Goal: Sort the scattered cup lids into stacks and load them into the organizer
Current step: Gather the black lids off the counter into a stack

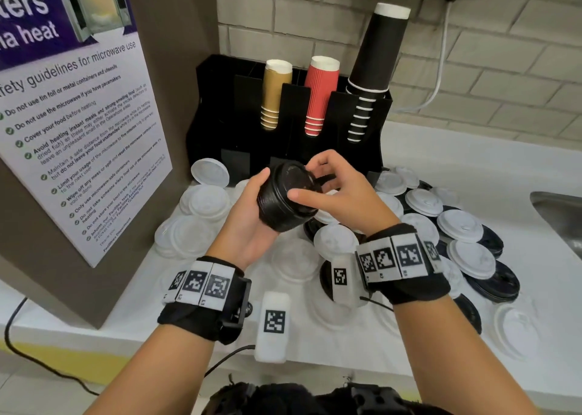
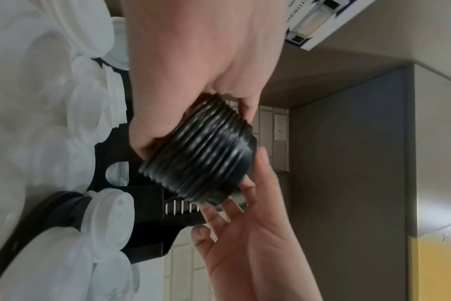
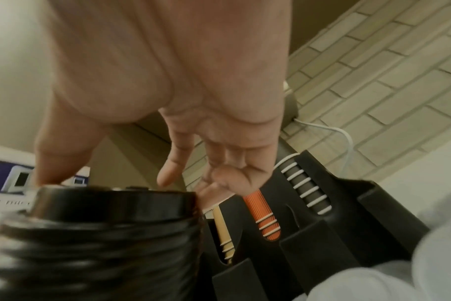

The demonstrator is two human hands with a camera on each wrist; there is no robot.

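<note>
A stack of black cup lids (image 1: 285,203) (image 2: 201,158) (image 3: 90,244) is held tilted above the counter, in front of the black organizer (image 1: 239,125) (image 3: 322,244). My left hand (image 1: 261,206) (image 2: 196,126) grips the stack from below and the side, thumb on its upper edge. My right hand (image 1: 310,181) (image 3: 131,179) spans the top lid: its thumb lies on the near rim and its curled fingers hold the far rim, with the index finger lifted. Loose white lids (image 1: 208,200) and black lids (image 1: 494,282) lie scattered over the counter.
The organizer's upper slots hold gold cups (image 1: 274,93), red cups (image 1: 319,96) and black cups (image 1: 374,65). A poster panel (image 1: 72,125) stands at the left. At the right edge there is a steel sink (image 1: 557,216). A white cable (image 1: 441,68) hangs on the tiled wall.
</note>
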